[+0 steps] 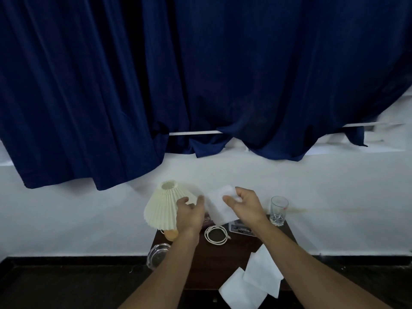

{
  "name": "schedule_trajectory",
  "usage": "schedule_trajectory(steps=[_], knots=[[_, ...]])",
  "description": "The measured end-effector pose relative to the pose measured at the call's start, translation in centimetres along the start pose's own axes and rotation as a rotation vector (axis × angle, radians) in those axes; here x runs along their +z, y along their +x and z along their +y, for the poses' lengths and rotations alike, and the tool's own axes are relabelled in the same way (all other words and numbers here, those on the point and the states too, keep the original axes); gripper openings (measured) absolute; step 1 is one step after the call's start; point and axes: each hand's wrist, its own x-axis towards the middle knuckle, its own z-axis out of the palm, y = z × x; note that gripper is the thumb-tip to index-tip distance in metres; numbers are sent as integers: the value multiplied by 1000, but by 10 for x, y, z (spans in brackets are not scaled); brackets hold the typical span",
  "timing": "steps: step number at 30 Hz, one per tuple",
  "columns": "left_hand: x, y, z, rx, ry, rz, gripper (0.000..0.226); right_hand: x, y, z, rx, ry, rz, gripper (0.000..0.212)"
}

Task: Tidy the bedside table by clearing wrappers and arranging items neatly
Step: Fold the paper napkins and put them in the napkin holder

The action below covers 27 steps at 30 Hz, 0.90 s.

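Above the back of the bedside table [223, 259], you've got a white paper sheet [219, 207] lifted clear. Your right hand [245, 206] has it: thumb and curled fingers pinch the sheet's right side, and it hangs down in front of the wall. Your left hand [189, 211] sits just beside the sheet's left edge, thumb up and fingers spread apart with nothing between them. Whether that thumb touches the paper, I can't tell.

Around the tabletop now. At ten o'clock stands the lamp [162, 208], its cream pleated shade tilted, partly behind your left hand. At eight o'clock, on the near left edge, there's a glass ashtray [157, 257]. Dead centre, between your wrists, lies a coiled white cable [215, 234]. At two o'clock a drinking glass [278, 210] stands upright at the back right corner. Just under your right wrist there's a dark printed packet [240, 229], flat on the wood. At five o'clock more white paper sheets [263, 273] overlap and hang over the front edge. A dark blue curtain [200, 74] hangs behind it all.
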Motion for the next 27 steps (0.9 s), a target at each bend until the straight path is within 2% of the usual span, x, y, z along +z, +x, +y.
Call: schedule_trajectory(steps=[1,3,5,7,10,13,15,18,19,23,25,27], knots=[[1,-4,3,3,-24,-17,52,1,1,-1,-47,-68,28,18],[5,-11,11,-60,-159,-167,47,2,0,-5,-123,-129,29,16],[8,-10,12,-120,-283,-336,54,4,-3,-10,-150,-140,-19,14],[8,-12,14,-114,-341,-420,57,5,-5,-13,-165,-167,-64,13],[8,-9,9,-93,-352,-493,61,4,-4,-14,-158,-175,-107,10],[6,-6,3,-42,-327,-539,61,1,-1,-15,-168,-236,-151,19],[7,-3,0,-27,-337,-546,54,0,0,-18,-172,-288,-177,22],[11,-3,-1,-53,-371,-503,36,2,4,-22,-196,-367,-177,12],[13,-2,-1,-64,-377,-493,31,2,5,-22,-186,-375,-169,18],[19,6,-1,-119,-376,-446,31,-3,12,-18,-43,-283,-122,70],[21,13,-3,-137,-409,-435,32,-6,17,-10,107,-160,-111,88],[23,20,-3,-152,-443,-419,29,-13,18,-2,334,26,-168,96]])
